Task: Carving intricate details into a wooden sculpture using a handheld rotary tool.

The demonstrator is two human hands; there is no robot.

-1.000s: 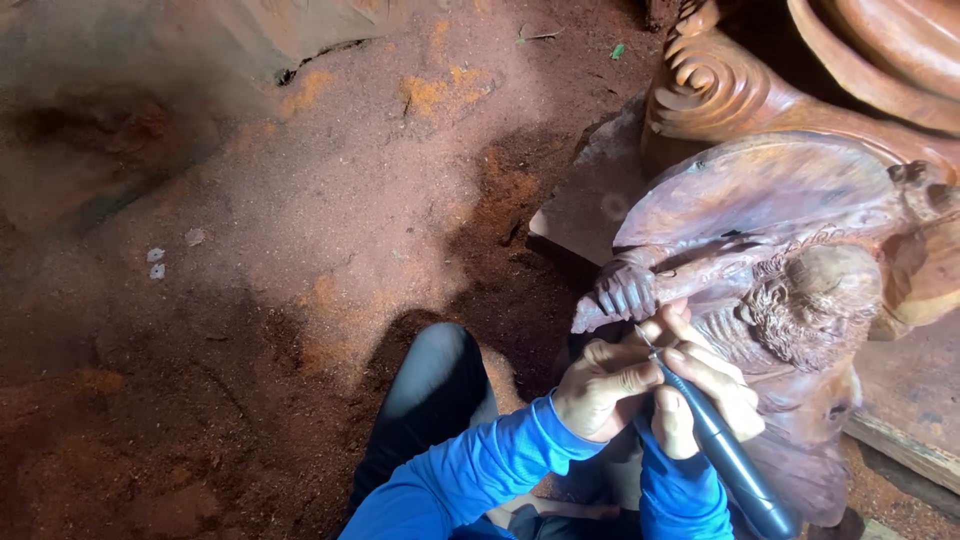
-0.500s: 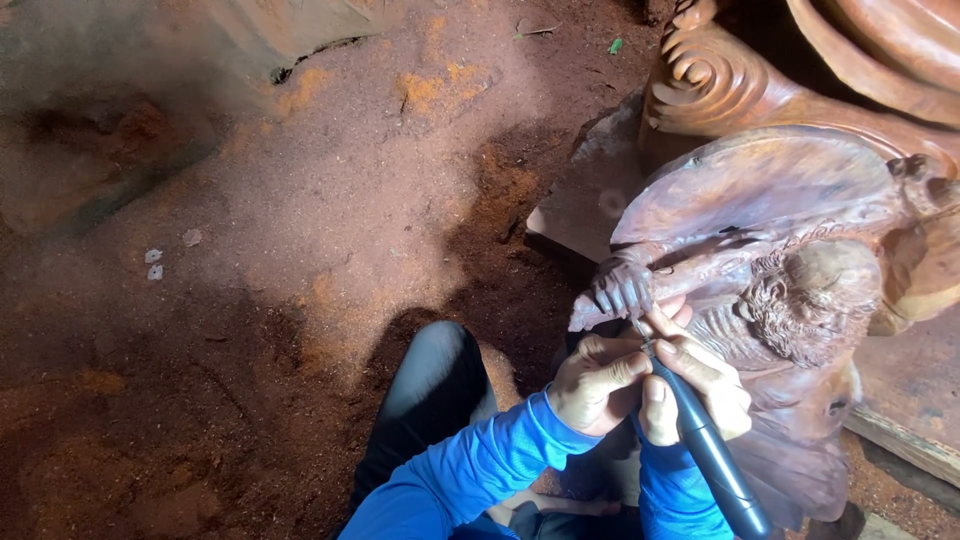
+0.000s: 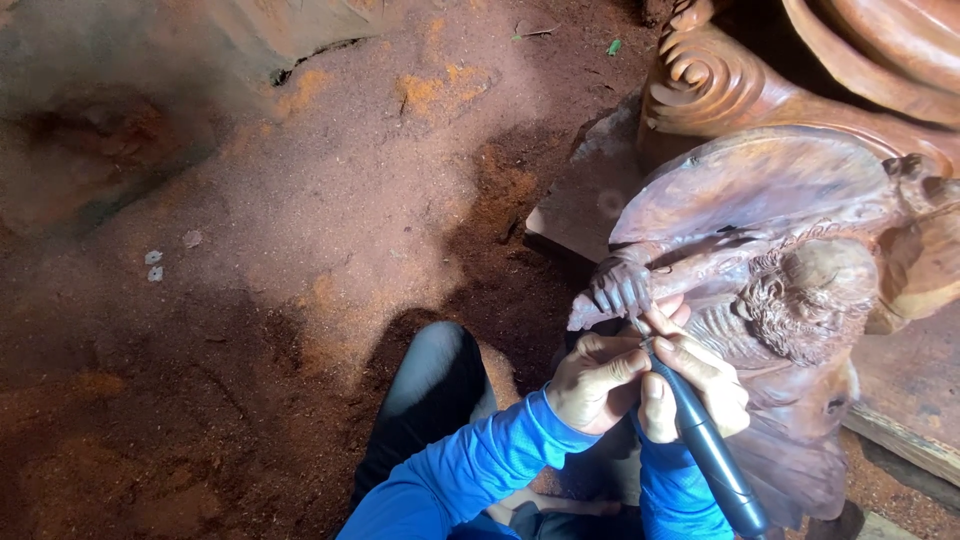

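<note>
Item: wooden carving [image 3: 790, 300], reddish-brown, lower right of view. Broad domed upper surface, a ribbed claw-like projection at its left edge, a rough curled mass at centre. Lower portion falls into shadow and is cut off by the bottom edge; what it stands on cannot be made out.

Item: rotary carving tool [image 3: 705, 445], dark slim handpiece, angled from lower right up to upper left. Tip hidden among the fingers at the carving surface; the rear end leaves the frame at the bottom.

Item: left hand [image 3: 592, 380], closed, its fingers curled against the front of the tool just below the ribbed projection. Blue sleeve [image 3: 470, 470] to the wrist.

Item: right hand [image 3: 700, 385], clamped around the tool shaft, thumb along the barrel, fingertips touching the carving. The two hands lie pressed together.

Item: scrolled woodwork [image 3: 715, 85], upper right, behind the carving; spiral end visible, remainder cropped by the top and right edges.

Item: floor [image 3: 300, 220], covered in red-orange sawdust, a few small pale chips at left. Upper left corner is dim and hard to read.

Item: dark trouser knee [image 3: 435, 385], beneath the sleeves, partly hidden.
</note>
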